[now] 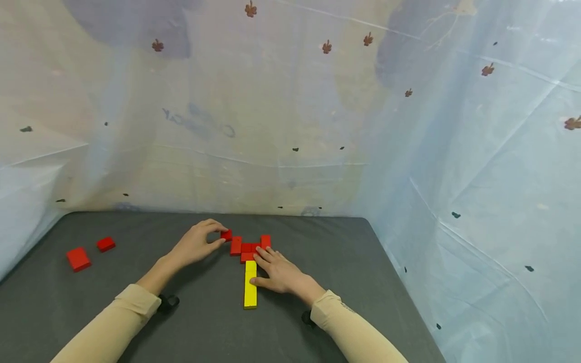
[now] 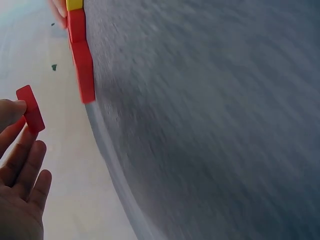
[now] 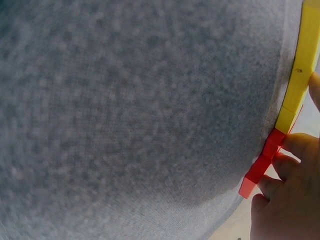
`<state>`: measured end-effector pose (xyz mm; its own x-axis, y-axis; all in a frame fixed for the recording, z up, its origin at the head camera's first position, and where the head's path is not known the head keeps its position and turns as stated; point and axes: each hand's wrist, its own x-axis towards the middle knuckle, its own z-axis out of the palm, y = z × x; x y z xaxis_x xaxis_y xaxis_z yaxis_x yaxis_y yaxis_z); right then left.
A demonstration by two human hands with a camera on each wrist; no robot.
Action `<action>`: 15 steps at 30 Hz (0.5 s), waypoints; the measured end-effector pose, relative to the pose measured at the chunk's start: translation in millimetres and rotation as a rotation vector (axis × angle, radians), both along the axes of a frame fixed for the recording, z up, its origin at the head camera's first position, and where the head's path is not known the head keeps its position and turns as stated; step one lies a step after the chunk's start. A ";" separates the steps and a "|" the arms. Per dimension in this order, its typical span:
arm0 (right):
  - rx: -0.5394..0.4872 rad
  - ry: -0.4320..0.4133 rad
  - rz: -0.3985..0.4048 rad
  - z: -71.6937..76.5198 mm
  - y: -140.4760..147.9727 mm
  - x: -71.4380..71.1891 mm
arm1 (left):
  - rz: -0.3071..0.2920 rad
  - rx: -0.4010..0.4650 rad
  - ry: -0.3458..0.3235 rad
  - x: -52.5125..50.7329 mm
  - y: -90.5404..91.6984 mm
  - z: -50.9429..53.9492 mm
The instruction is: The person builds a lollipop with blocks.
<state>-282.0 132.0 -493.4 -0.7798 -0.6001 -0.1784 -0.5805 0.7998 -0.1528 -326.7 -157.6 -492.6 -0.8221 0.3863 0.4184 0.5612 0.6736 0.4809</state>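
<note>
My left hand pinches a small red block between thumb and fingers; the left wrist view shows this block held up off the table. Just right of it lies a group of red blocks, with one upright-lying block on the left, another on the right and smaller ones between. A long yellow block and a short yellow block run in line below them. My right hand lies over the group's right side, fingertips on the red blocks and thumb against the long yellow block.
Two more red blocks lie at the table's left, a larger one and a smaller one. The dark grey table ends at a back edge near a pale printed curtain, which also hangs along both sides.
</note>
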 end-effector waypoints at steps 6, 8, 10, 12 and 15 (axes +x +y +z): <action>0.009 0.012 0.009 -1.2 -1.6 -2.0 | -0.017 0.028 -0.025 -12.3 16.9 -4.0; 0.009 0.009 0.009 -1.6 -1.7 -2.4 | -0.023 0.029 -0.045 -16.0 22.0 -5.1; 0.010 0.006 0.006 -1.8 -1.8 -2.6 | -0.026 0.019 -0.057 -19.7 26.8 -5.9; 0.012 0.010 0.003 -2.1 -1.5 -2.7 | -0.029 0.009 -0.069 -23.7 31.1 -6.7; 0.018 0.013 0.001 -2.2 -0.7 -2.8 | -0.035 -0.017 -0.074 -30.2 36.4 -7.8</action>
